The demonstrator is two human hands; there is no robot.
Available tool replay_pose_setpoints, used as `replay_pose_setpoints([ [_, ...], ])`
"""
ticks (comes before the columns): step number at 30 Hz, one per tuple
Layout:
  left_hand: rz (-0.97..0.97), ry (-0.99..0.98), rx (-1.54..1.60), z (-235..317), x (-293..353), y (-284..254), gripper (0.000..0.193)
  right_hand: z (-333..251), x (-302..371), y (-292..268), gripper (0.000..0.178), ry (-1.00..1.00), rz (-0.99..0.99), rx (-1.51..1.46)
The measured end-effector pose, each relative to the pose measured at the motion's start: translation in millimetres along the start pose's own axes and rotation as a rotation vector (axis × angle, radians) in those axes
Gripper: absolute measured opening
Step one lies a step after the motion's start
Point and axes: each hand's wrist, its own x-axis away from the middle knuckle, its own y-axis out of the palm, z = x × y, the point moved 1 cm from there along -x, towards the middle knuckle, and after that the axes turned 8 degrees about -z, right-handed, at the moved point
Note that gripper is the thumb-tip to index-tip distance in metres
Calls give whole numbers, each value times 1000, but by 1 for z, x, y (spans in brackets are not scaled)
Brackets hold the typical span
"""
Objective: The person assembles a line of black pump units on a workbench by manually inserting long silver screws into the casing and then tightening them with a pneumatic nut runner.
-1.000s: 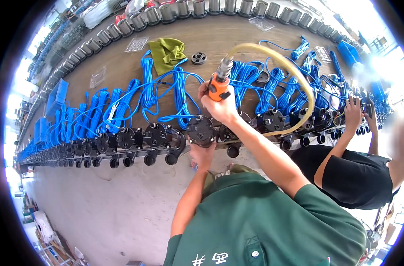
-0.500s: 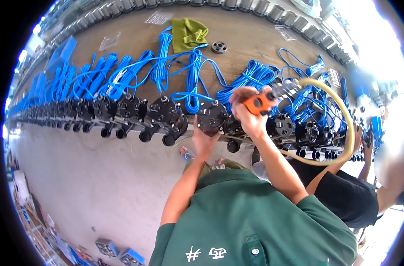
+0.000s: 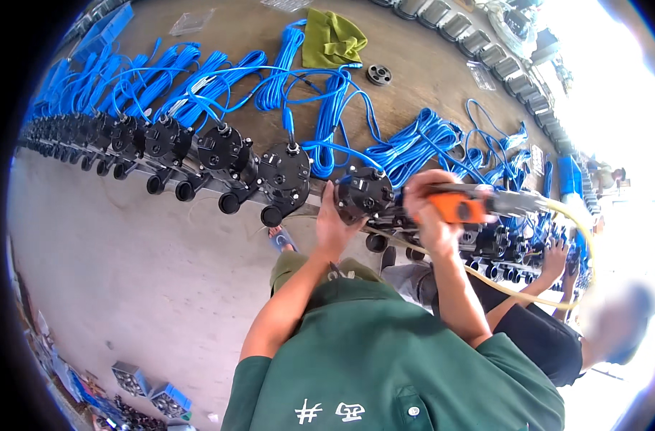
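My left hand [image 3: 332,228] is closed round the near left side of a round black motor-like housing [image 3: 367,192], with its fixture-studded end face turned up. A blue cable joins that housing at the top. Just to the right, my right hand [image 3: 434,215] grips an orange and black pneumatic driver [image 3: 460,207], blurred by motion. Its metal rear end points right and runs into a yellow air hose [image 3: 589,248]. The driver's working tip is hidden by the hand, so I cannot tell whether it touches the housing.
More black housings [image 3: 283,172] line the table's near edge on both sides. Bundled blue cables [image 3: 421,140] lie behind them. Farther back are a green cloth [image 3: 332,43], a dark metal disc [image 3: 378,75] and metal cylinders [image 3: 457,27]. At right, a co-worker's hand [image 3: 555,258] is on the row.
My view has shifted and tilted. My right hand and the driver have moved right, and the driver now lies nearly level. My left hand still holds the housing.
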Motion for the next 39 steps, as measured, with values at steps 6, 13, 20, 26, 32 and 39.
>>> replay_pose_setpoints([
  [6,-20,271,267,-8,-28,3,121,-2,-77,8,28,-124,174,21],
  [13,-184,137,467,-39,-23,13,118,63,-99,27,24,78,-120,-58],
  [20,-152,97,396,-36,-26,14,116,63,-94,32,22,88,-148,-50],
  [26,-6,136,297,0,-21,2,110,18,-92,28,23,-48,17,-73],
  [32,48,-170,151,9,29,13,81,-79,-25,-30,32,-495,147,110],
  [39,-63,-105,92,9,7,-18,84,-53,39,-59,28,-499,124,71],
])
